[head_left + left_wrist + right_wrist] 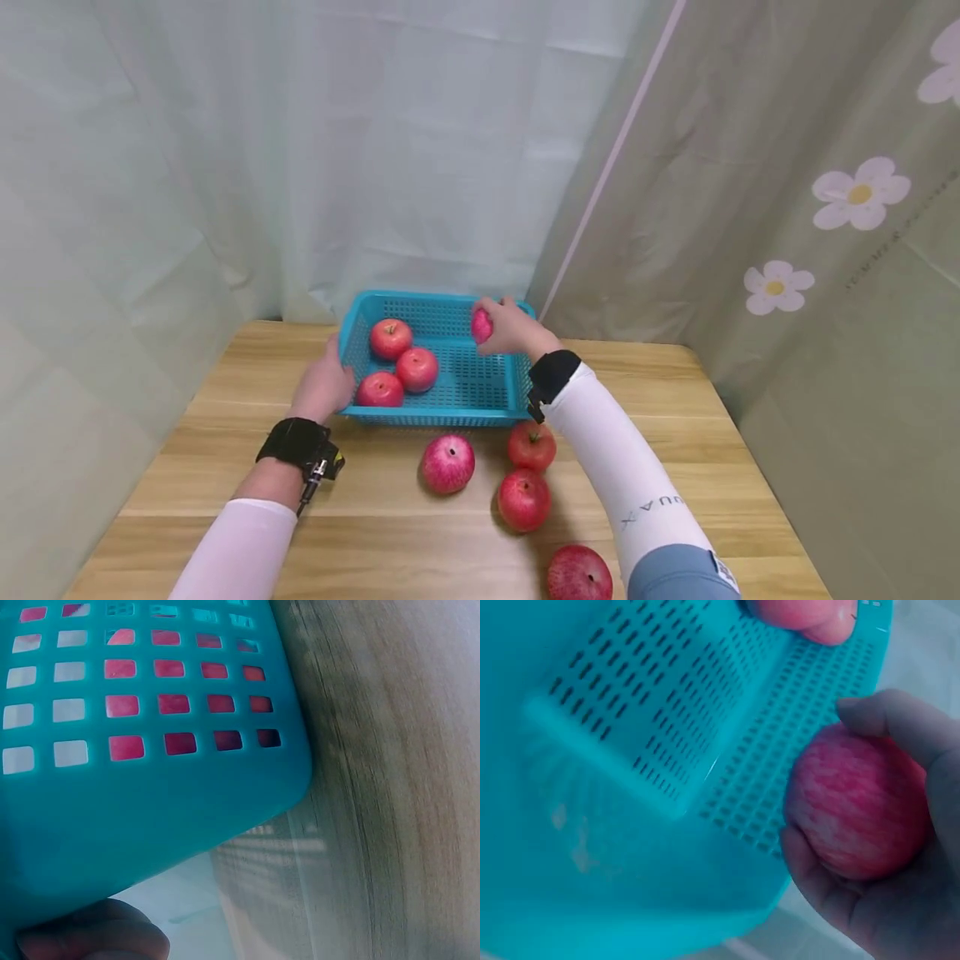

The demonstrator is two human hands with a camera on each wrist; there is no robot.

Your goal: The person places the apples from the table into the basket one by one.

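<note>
A turquoise plastic basket [442, 417] stands on the wooden table with three red apples [417, 369] in its left half. My left hand [324, 385] grips the basket's left side; in the left wrist view its fingers [97, 934] show at the rim, partly cut off. Over the basket's right end, my right hand [513, 327] holds a pink-streaked apple [859, 802] between thumb and fingers. The right wrist view shows this apple above the perforated basket, away from the apples inside.
In front of the basket lies a pink-streaked apple [448, 463]. Two red apples [523, 500] sit to its right, the farther one close to the basket's front right corner. A darker red apple [579, 575] lies near the bottom edge. Curtains [450, 167] hang behind the table.
</note>
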